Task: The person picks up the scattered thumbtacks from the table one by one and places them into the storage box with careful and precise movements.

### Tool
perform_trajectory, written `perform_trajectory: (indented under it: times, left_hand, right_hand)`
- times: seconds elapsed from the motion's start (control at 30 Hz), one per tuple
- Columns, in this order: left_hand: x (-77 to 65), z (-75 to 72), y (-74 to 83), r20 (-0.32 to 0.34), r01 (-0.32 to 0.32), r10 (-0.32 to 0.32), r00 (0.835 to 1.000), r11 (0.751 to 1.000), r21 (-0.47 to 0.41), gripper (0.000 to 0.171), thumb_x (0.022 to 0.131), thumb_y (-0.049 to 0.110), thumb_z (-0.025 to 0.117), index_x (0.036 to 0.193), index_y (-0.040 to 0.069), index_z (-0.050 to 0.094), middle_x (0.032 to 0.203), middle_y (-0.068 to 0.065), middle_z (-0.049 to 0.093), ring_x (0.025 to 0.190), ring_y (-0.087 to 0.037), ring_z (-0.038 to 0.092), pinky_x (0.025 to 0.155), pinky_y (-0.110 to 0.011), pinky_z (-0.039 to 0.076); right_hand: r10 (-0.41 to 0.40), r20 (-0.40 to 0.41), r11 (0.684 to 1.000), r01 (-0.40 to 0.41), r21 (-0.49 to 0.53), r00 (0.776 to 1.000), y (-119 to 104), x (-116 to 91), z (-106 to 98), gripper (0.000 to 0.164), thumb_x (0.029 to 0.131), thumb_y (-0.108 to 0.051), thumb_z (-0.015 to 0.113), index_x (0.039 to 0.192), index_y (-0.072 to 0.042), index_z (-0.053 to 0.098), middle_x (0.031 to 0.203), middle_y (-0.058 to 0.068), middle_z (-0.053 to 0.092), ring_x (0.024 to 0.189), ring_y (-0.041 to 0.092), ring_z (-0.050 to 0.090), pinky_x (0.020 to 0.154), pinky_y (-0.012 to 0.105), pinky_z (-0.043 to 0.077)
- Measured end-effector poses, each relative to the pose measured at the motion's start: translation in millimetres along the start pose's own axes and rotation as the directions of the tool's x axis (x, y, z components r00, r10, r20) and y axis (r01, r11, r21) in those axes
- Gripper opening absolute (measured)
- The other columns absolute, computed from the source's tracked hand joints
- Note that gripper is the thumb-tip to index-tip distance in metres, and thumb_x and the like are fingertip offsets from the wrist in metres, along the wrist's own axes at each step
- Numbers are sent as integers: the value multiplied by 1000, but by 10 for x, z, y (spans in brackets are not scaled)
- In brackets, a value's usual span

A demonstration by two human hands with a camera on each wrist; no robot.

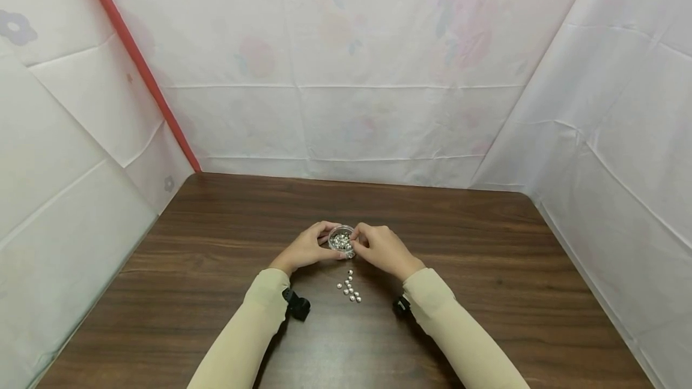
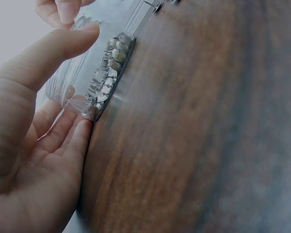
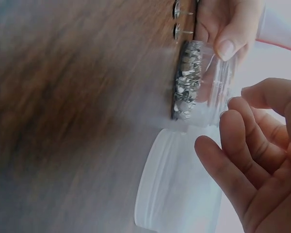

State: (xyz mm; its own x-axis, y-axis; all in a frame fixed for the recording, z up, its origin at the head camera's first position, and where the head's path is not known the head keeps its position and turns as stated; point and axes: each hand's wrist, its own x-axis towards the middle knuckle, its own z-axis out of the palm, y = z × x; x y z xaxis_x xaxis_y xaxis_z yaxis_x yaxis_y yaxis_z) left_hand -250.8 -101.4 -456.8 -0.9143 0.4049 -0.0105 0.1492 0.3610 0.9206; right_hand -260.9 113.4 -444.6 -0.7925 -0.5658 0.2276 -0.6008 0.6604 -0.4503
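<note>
A clear round jar (image 1: 342,240) partly filled with silver thumbtacks (image 3: 186,85) stands on the table. My left hand (image 1: 308,248) grips the jar's side, with its thumb along the near side and fingers round the far side. Over the right part of the jar's mouth is my right hand (image 1: 385,250), fingers bent and thumb close to the index finger. Whether a tack sits between those fingertips is hidden. Several loose thumbtacks (image 1: 349,288) lie nearer to me, and two of them show points outward in the right wrist view.
A whitish translucent round lid or tub (image 3: 153,179) stands beside the jar in the right wrist view. The brown wood-grain table (image 1: 227,209) meets white cloth walls (image 1: 335,77) at the back and sides. A black wrist camera (image 1: 297,305) sits on the left sleeve.
</note>
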Motion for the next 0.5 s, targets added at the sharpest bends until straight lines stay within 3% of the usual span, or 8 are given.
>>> perform_trajectory:
  times: [0.23,0.37,0.5]
  left_hand:
    - [11,11,-9,-11,1,-1,1000,1000,11,66,76,20,78,131,4,47,133,-18,44,120,-28,45,102,-44,43]
    - [76,26,-174,-24,-9,9,1000,1000,-2,68,73,23,80,131,7,48,132,-17,45,120,-26,46,102,-45,43]
    - [157,47,-328,-47,1,-1,999,1000,4,68,69,31,83,127,18,51,128,-7,48,117,-18,48,101,-42,44]
  right_hand:
    - [-14,5,999,14,-29,1000,-53,-106,-46,7,89,-20,59,95,-18,63,67,-12,57,51,1,46,45,19,44]
    - [-32,26,999,33,-24,999,-77,-184,-53,6,89,-20,60,94,-19,63,70,-11,59,56,1,49,49,20,47]
    - [-50,62,999,50,-1,997,-97,-279,-67,6,89,-20,60,94,-18,62,75,-11,63,61,-2,53,53,20,50]
